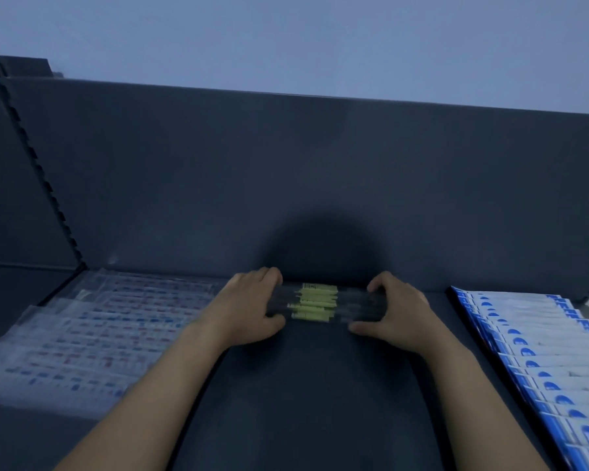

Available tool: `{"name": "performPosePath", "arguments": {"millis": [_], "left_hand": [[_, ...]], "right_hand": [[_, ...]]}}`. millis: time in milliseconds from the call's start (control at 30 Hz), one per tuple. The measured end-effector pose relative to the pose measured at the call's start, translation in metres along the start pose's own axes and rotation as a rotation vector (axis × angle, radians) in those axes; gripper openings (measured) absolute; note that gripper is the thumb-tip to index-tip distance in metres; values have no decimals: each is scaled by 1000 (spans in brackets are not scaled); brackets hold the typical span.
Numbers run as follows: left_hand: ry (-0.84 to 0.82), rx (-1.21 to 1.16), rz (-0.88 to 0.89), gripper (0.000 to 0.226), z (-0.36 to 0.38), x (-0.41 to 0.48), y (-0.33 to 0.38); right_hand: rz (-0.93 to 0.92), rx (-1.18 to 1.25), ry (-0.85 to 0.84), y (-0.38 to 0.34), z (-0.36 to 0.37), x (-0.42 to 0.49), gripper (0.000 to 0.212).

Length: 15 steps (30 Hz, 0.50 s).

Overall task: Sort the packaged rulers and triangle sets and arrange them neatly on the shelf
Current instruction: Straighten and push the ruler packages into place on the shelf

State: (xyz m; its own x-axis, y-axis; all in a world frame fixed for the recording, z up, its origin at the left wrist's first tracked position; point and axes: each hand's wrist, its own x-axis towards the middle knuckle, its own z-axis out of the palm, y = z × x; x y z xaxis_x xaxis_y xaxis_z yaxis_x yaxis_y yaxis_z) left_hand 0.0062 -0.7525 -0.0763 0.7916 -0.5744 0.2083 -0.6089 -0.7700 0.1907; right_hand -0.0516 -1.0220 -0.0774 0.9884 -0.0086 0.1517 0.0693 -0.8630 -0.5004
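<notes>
A bundle of clear packaged rulers with yellow labels [315, 302] lies on the dark shelf [306, 385], close to the back panel. My left hand [252, 305] grips the bundle's left end and my right hand [393, 312] grips its right end, fingers curled over the top, thumbs at the near side. On the shelf's left lies an overlapping row of clear packs with red and blue print [96, 334]. On the right lies a fanned row of blue and white packs [544, 362].
The dark back panel [303, 181] rises straight behind the bundle. A slotted upright [38, 161] marks the shelf's left side. A dark strip of bare shelf runs between the two rows of packs toward me.
</notes>
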Motion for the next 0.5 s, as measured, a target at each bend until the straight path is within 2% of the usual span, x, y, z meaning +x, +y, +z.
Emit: {"name": "performPosePath", "arguments": {"millis": [67, 100, 200, 300, 500], "left_hand": [[-22, -17, -10, 38, 1, 2, 7], [-16, -12, -10, 42, 4, 4, 10], [-13, 38, -23, 52, 15, 8, 21], [-78, 85, -47, 55, 21, 5, 26], [-135, 81, -21, 59, 12, -7, 31]], "right_hand": [[-5, -93, 11, -9, 1, 2, 72], [-25, -129, 28, -16, 4, 4, 76], [-66, -259, 9, -28, 19, 6, 69], [-53, -402, -19, -31, 33, 2, 58], [-63, -405, -65, -31, 28, -7, 58]]}}
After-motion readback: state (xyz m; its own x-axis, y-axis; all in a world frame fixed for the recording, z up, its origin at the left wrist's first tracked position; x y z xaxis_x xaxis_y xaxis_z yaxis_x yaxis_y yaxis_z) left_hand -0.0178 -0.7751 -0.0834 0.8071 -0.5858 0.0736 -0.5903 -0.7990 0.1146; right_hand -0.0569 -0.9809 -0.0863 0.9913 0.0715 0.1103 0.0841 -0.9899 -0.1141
